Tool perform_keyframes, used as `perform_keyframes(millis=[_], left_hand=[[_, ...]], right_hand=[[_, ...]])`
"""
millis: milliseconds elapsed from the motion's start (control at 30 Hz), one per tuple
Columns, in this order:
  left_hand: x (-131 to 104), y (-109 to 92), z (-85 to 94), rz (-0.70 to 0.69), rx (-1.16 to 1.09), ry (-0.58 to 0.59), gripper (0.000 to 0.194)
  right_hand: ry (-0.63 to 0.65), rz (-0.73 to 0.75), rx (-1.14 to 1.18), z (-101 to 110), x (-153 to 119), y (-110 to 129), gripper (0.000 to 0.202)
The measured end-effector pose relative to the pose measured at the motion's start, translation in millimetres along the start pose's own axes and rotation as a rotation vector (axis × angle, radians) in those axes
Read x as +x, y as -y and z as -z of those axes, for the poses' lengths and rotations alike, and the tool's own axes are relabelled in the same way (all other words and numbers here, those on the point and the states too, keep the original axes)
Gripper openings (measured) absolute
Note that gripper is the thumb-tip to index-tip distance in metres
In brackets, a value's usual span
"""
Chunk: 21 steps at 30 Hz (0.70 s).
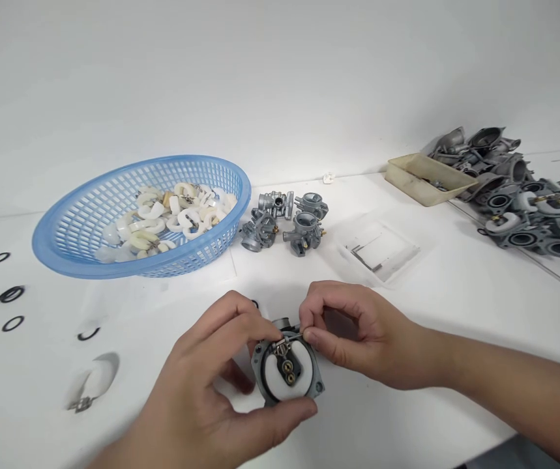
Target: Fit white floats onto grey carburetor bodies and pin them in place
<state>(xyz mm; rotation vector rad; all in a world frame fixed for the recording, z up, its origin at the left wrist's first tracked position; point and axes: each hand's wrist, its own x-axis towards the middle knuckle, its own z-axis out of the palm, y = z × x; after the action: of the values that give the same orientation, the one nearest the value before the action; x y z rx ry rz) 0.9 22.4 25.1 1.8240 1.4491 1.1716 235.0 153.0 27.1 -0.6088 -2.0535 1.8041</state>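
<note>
My left hand [221, 384] is closed around a grey metal carburetor [319, 389], thumb along its near edge and index fingertip by the float hinge. The carburetor lies with its underside facing up. A white U-shaped float [280, 384] sits inside it around two brass jets [288, 372]. At the upper right of the carburetor, my right hand [353, 329] pinches a thin metal pin [295, 337] between thumb and index finger. The pin points at the float's metal hinge; how deep it sits there I cannot tell.
A blue basket [52, 251] of white and yellowish floats stands back left. Several carburetors [306, 225] stand behind my hands, beside a clear tray [407, 257] with thin pins. More carburetors [524, 238] and a beige bin [419, 189] lie right. Black rings [13, 324] and a loose float [98, 381] lie left.
</note>
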Motion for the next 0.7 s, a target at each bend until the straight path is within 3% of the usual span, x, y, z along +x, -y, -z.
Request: perform_keyframes(millis=[167, 267, 467, 567, 700], left_hand=[[0.1, -1.7, -0.6, 0.039, -0.025, -0.006, 0.051], [2.1, -4.7, 2.1, 0.004, 0.01, 0.0, 0.043], [0.8, -13.5, 8.4, -0.027, 0.144, 0.021, 0.035], [-3.0, -17.6, 8.8, -0.028, 0.186, 0.031, 0.038], [-2.5, -20.6, 7.6, -0.058, 0.247, 0.039, 0.036]], right_hand=[[0.003, 0.015, -0.016, 0.6, -1.9, 0.0, 0.021], [-0.01, -0.002, -0.012, 0.2, -2.5, 1.2, 0.02], [-0.019, -0.147, -0.037, 1.6, -3.1, 15.8, 0.019], [-0.064, -0.079, -0.179, 0.9, -3.2, 21.1, 0.015], [-0.066, -0.057, -0.198, -1.9, -3.3, 20.0, 0.014]])
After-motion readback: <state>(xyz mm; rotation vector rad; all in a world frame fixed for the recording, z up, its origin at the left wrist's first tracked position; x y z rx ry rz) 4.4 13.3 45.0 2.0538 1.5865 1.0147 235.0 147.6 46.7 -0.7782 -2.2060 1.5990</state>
